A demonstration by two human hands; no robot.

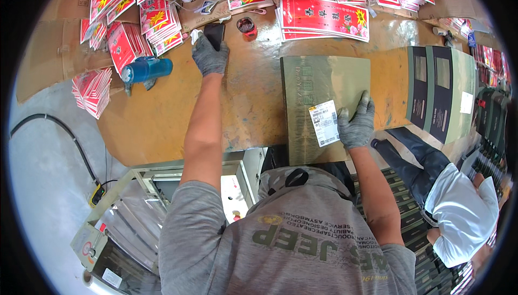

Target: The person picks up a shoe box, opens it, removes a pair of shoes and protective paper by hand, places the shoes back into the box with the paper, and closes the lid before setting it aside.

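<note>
My left hand [210,57], in a grey glove, is at the far side of the table with its fingers closed around a black smartphone [214,35]. A small white scrap [195,37] shows beside those fingers; whether they touch it is unclear. My right hand [356,126], also gloved, lies on a flat olive-green box [329,82], fingers stretched out and thumb apart. Close to that thumb, a white printed label [325,123] is stuck on the lid. The box rests at the table's near edge, in front of my body.
Red printed packets [324,17] stand in stacks along the far side of the brown table [243,106]. A blue bottle [147,69] lies at left, and a cup of dark red liquid [246,27] stands behind. More green boxes [440,90] are at right, near a person in white [464,203].
</note>
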